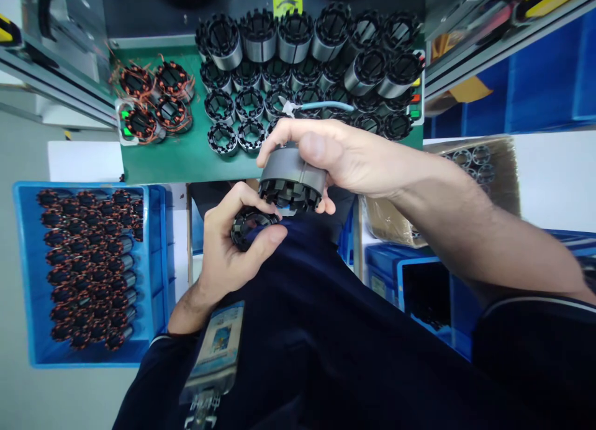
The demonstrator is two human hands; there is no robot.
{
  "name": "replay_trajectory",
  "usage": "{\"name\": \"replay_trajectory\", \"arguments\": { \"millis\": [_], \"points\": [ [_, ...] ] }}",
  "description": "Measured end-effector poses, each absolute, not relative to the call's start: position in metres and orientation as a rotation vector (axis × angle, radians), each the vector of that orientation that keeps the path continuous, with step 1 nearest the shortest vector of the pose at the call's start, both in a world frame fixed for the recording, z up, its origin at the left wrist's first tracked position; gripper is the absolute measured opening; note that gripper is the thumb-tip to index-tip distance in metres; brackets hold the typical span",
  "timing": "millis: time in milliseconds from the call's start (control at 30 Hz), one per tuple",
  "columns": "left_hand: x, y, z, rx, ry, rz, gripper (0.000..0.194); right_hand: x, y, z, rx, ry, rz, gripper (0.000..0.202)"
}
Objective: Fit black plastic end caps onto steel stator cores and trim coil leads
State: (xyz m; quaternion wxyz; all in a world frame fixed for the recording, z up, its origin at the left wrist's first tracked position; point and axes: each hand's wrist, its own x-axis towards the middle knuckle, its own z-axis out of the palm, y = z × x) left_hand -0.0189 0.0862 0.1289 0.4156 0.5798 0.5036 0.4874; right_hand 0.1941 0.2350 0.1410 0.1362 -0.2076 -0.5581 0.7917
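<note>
My right hand point(335, 154) grips a grey metal stator core point(292, 179) with a black toothed plastic end, held just below the green mat's front edge. My left hand point(233, 244) holds a black plastic insulator ring point(249, 222) against my dark shirt, right under the core. The ring and the core nearly touch. Both hands are close together at the centre of the head view.
Many empty stator cores point(298, 64) stand in rows on the green mat point(177, 157). Several copper-wound stators point(156, 98) sit at its left. A blue bin point(28, 275) of wound stators is at the left. A cardboard box point(493, 163) and blue crates point(419, 281) lie right.
</note>
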Motion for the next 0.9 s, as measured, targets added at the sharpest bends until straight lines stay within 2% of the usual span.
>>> {"name": "replay_trajectory", "arguments": {
  "millis": [167, 300, 433, 533, 600, 700, 900],
  "points": [
    [-0.025, 0.093, 0.119, 1.349, 1.204, 1.19, 0.039, 0.202, 0.24, 0.152, -0.7, -1.473, 2.348, 0.07],
    [-0.04, 0.092, 0.096, 1.179, 1.138, 1.085, 0.042, 0.223, 0.277, 0.17, -0.852, -1.532, 2.146, 0.072],
    [-0.049, 0.086, 0.06, 0.813, 1.101, 1.023, 0.049, 0.257, 0.365, 0.193, -1.064, -1.846, 1.504, 0.079],
    [-0.049, 0.08, 0.038, 0.622, 1.123, 0.991, 0.049, 0.274, 0.448, 0.209, -1.18, -1.971, 0.9, 0.073],
    [-0.048, 0.077, 0.028, 0.558, 1.148, 0.978, 0.049, 0.278, 0.496, 0.216, -1.235, -1.981, 0.656, 0.066],
    [-0.047, 0.075, 0.019, 0.536, 1.167, 0.968, 0.049, 0.274, 0.548, 0.22, -1.318, -2.009, 0.571, 0.056],
    [-0.044, 0.081, 0.028, 0.498, 1.275, 1.008, 0.047, 0.268, 0.59, 0.217, -1.472, -2.205, 0.534, 0.054]
  ]
}}
